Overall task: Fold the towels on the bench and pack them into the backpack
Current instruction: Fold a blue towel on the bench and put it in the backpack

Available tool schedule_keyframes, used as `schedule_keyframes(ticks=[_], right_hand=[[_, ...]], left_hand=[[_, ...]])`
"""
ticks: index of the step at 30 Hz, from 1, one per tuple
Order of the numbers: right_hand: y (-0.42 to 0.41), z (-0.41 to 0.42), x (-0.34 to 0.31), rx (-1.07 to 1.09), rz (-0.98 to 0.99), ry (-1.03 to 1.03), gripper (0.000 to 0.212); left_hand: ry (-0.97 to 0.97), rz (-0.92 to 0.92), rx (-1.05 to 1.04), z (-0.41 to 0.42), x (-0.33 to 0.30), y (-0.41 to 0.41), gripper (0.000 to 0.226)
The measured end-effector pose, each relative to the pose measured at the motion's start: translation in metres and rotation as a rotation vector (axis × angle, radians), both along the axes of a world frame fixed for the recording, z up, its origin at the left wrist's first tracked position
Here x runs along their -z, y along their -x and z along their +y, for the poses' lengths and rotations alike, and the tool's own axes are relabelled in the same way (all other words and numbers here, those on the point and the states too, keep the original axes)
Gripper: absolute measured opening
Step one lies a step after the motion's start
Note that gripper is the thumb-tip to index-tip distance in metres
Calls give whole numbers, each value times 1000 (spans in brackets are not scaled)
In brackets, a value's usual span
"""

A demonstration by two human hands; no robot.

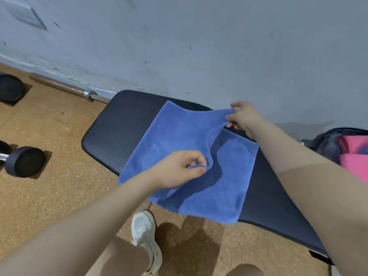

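Observation:
A blue towel (pixel 175 136) lies spread across the black padded bench (pixel 113 128), its upper layer partly lifted. My left hand (pixel 179 168) pinches a corner of that layer near the towel's middle. At the far edge, my right hand (pixel 244 117) pinches the other corner of the same layer, raised a little above the bench. A dark backpack (pixel 326 144) stands open at the right end of the bench, with pink towels (pixel 353 156) showing inside it.
Behind the bench rises a grey wall (pixel 199 46). On the cork floor at the left lie a barbell bar (pixel 69 89), a weight plate (pixel 11 87) and a dumbbell (pixel 24 161). My white shoe (pixel 145 234) stands in front of the bench.

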State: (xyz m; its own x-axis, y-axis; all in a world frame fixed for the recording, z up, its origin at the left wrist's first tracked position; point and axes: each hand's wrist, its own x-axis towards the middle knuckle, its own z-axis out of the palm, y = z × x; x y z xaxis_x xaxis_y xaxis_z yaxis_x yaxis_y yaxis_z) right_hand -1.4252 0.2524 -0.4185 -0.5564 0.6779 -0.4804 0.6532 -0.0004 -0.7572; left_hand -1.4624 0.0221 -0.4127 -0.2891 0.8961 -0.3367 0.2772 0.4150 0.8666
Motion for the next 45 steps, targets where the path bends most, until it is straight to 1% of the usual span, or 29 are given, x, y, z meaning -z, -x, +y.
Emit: schedule_keyframes(ticks=[2,3,6,8,9,11,13,16,19,20,22,23,24,26,27,29,31,34,36,40,43,45], right_hand=[[-21,7,19,-3,44,54,27],[-29,9,25,2,88,92,20],[-50,15,36,75,263,213,26],[-62,23,39,125,343,228,28],[-67,26,40,147,350,213,29],[-81,31,49,187,314,126,32],[-96,36,65,214,242,26,34],[-111,39,90,230,126,-89,26],[-113,38,101,239,78,-161,26],[-112,38,102,235,74,-178,25],[-110,36,103,216,60,-224,21],[-110,35,105,211,54,-246,19],[-110,34,106,209,48,-269,17],[-111,31,109,197,29,-335,12],[-111,30,110,183,12,-377,10],[-109,27,111,131,-26,-461,8],[-106,25,109,59,-84,-500,10],[-100,27,101,-4,-151,-465,10],[-98,29,96,-26,-163,-457,11],[-96,32,91,23,-129,-380,27],[-95,36,89,93,-93,-337,28],[-96,39,82,78,-118,-359,28]], left_hand=[[-6,-12,69,16,1,-13,18],[-15,-7,89,23,2,-18,19],[-54,-6,157,34,0,-32,17],[-78,-39,223,38,-2,-42,12],[-77,-50,261,39,-2,-46,10],[-67,-21,326,43,5,-59,9],[-26,48,385,50,17,-71,9],[81,104,457,58,44,-85,2],[180,148,564,59,61,-90,12],[216,125,587,58,61,-89,16],[245,67,529,60,57,-79,24],[216,110,449,64,56,-71,25],[159,212,342,70,57,-60,24],[25,496,109,84,64,-29,18],[-21,623,14,91,69,-12,19],[-17,783,-90,103,82,23,27],[75,895,-110,111,96,54,33],[216,1018,-81,111,110,86,39],[220,1052,-92,109,117,96,36],[146,1049,-109,111,118,104,27],[164,1095,-76,114,114,113,24],[207,1141,-27,115,110,119,26]])
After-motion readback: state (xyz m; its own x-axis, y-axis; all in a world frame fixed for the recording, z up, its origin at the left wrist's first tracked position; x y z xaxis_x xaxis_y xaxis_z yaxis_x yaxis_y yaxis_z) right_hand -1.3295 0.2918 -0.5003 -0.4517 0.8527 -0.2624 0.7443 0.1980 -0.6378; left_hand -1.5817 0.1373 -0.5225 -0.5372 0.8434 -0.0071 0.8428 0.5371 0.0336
